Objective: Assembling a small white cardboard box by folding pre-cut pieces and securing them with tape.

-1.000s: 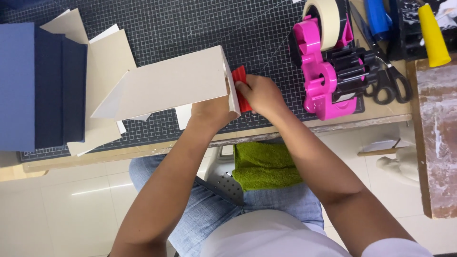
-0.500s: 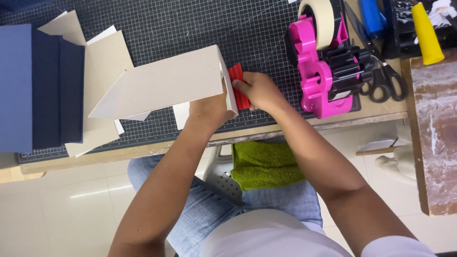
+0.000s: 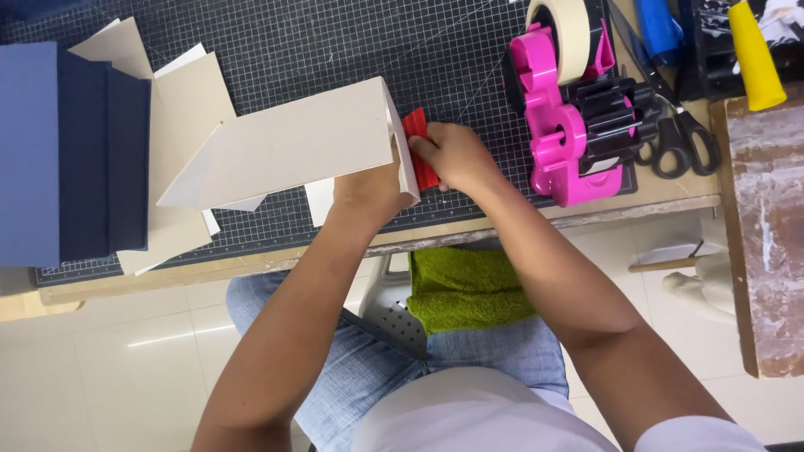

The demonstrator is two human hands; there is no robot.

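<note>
**Grey board box held on cutting mat, red tool pressed to its end**

Head view: The left hand (image 3: 368,191) grips the grey board box (image 3: 285,146), which stands on the cutting mat (image 3: 276,42). The right hand (image 3: 452,155) closes around a red tool (image 3: 416,142), pressed against the box's right end. A pink tape dispenser (image 3: 557,125) sits right of the box; blue boards (image 3: 71,151) lie left.

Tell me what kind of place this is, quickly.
Most likely a craft or bookbinding workbench. A gridded black cutting mat covers the table, with a pink tape dispenser and scissors at its right end, and cut grey board pieces beside stacked blue covers.
</note>
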